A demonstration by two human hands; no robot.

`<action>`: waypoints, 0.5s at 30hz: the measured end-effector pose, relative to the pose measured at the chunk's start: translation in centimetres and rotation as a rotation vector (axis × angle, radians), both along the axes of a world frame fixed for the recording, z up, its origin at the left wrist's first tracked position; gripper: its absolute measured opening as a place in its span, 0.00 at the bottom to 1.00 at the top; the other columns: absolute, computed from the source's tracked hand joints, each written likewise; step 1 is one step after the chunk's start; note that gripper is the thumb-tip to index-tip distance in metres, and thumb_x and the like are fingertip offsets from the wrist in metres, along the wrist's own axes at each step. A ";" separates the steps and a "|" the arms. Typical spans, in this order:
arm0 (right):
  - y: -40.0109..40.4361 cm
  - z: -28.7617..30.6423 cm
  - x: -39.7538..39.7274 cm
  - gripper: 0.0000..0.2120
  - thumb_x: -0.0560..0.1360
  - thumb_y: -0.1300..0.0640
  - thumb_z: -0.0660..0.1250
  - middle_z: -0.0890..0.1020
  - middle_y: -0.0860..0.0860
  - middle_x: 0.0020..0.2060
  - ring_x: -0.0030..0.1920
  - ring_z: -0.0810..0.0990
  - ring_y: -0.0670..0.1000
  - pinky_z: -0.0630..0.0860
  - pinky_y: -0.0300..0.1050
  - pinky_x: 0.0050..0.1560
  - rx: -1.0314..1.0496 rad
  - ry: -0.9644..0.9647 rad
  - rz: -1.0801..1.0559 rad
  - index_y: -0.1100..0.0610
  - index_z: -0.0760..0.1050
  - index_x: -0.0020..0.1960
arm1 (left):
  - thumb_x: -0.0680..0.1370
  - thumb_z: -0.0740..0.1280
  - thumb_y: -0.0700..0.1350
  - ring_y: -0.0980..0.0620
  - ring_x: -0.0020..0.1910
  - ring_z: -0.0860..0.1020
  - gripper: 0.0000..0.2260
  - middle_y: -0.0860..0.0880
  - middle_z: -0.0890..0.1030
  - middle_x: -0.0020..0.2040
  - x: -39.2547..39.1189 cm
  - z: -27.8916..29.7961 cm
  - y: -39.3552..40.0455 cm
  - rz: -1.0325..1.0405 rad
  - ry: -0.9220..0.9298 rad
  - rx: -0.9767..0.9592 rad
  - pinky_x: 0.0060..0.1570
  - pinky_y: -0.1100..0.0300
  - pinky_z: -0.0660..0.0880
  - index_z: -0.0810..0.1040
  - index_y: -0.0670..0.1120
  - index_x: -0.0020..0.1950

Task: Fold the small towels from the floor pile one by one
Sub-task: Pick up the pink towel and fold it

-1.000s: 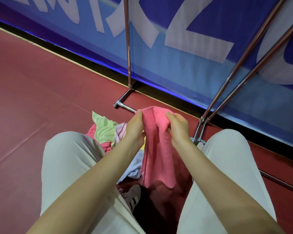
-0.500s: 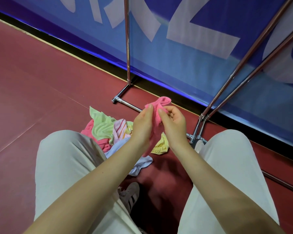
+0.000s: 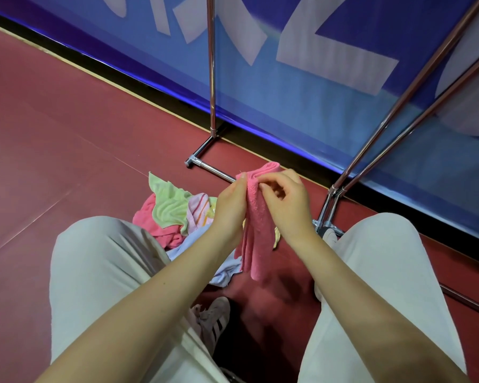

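While the left hand (image 3: 230, 205) and right hand (image 3: 285, 201) both pinch its upper edge, the pink towel (image 3: 256, 225) hangs narrow just right of the floor pile (image 3: 177, 214), above the red floor (image 3: 53, 161).

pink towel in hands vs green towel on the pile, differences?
The pink towel hangs off the floor, pinched by the left hand and right hand; the green towel lies untouched on the pile. Pink is gathered narrow; green is spread and crumpled. Both are small terry cloths.
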State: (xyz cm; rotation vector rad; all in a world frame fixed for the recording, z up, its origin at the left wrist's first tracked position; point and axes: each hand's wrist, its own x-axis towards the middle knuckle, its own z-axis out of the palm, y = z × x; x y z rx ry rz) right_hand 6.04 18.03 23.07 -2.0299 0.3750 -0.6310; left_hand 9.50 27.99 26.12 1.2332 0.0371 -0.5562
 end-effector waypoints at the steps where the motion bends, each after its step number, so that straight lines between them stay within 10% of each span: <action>1: -0.2 -0.1 0.1 0.07 0.73 0.62 0.69 0.75 0.48 0.46 0.44 0.76 0.46 0.76 0.40 0.45 -0.025 0.003 -0.027 0.50 0.79 0.47 | 0.82 0.62 0.41 0.62 0.31 0.81 0.14 0.53 0.83 0.31 0.0 -0.2 0.0 0.001 0.003 0.016 0.30 0.72 0.73 0.83 0.46 0.41; 8: -0.3 -0.4 -0.4 0.21 0.74 0.45 0.67 0.76 0.47 0.58 0.59 0.75 0.48 0.73 0.45 0.58 0.054 0.162 -0.101 0.51 0.69 0.64 | 0.82 0.62 0.50 0.60 0.32 0.80 0.13 0.52 0.83 0.34 0.8 -0.5 -0.2 0.015 0.101 0.074 0.31 0.68 0.75 0.82 0.44 0.49; 15: -0.1 -1.5 -0.7 0.18 0.78 0.46 0.61 0.72 0.51 0.32 0.35 0.71 0.52 0.66 0.48 0.35 0.154 0.272 -0.184 0.60 0.69 0.39 | 0.83 0.58 0.53 0.52 0.47 0.77 0.16 0.53 0.81 0.40 -0.7 -0.5 0.2 0.116 0.033 0.304 0.49 0.59 0.72 0.81 0.50 0.42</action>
